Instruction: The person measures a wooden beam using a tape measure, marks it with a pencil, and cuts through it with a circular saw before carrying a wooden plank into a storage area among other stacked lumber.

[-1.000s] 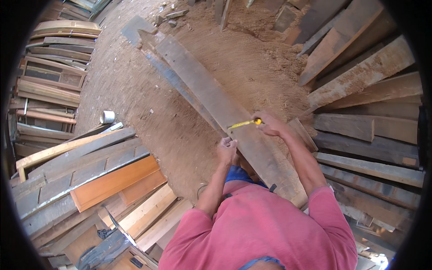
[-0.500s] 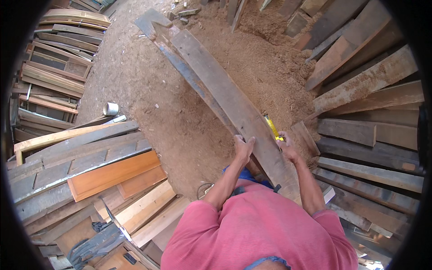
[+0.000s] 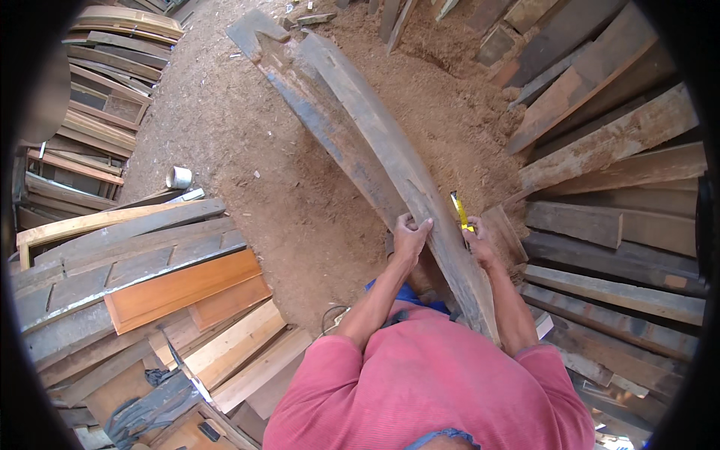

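Observation:
A long weathered grey-brown plank (image 3: 379, 139) runs from in front of my body up toward the far left, tilted along its length. My left hand (image 3: 411, 240) grips its left edge, thumb on the upper face. At the opposite edge, my right hand (image 3: 480, 244) holds a tape measure with a yellow blade (image 3: 460, 208), a short length of it sticking out beyond my fingers. Whether those fingers also touch the plank I cannot tell. Left of this plank lies a second board (image 3: 311, 112) with worn blue paint, its near end hidden behind my left hand and the plank.
Many boards (image 3: 600, 217) are stacked along the right. To the left lie more planks and an orange-brown panel (image 3: 184, 291). A white can (image 3: 179, 178) stands on the sawdust-strewn ground (image 3: 262, 202). Wooden frames (image 3: 112, 97) are piled at the far left.
The plank has rolled on its long edge and its far end has shifted right, widening the gap to the blue-painted board. The tape blade now points more upright, apart from the plank's edge.

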`<state>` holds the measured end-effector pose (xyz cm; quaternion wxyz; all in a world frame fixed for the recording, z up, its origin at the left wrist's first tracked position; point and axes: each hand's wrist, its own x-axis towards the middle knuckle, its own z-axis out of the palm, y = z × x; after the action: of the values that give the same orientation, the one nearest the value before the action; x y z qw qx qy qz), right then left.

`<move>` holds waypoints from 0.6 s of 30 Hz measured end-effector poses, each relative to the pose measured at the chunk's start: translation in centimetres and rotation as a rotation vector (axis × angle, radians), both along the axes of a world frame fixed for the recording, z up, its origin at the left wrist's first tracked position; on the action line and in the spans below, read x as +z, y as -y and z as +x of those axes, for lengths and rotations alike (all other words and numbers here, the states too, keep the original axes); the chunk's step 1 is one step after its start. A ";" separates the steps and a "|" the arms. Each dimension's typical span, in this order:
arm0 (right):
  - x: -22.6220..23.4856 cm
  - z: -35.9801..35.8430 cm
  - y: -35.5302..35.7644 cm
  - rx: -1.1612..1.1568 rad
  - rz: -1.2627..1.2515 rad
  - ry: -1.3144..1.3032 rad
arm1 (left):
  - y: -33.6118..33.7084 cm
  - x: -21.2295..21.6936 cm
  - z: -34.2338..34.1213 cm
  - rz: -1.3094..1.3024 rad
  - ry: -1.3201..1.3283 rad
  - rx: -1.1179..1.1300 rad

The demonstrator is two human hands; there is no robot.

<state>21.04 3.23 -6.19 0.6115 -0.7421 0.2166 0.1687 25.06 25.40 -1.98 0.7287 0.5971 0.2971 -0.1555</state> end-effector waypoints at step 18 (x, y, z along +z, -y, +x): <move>1.9 -0.6 -0.9 -0.049 -0.310 -0.061 | 2.1 -1.8 1.7 0.245 0.179 -0.209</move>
<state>20.42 4.16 -4.32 0.4867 -0.8167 0.2766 0.1404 26.80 23.28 -3.81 0.6540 0.7205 0.1841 -0.1391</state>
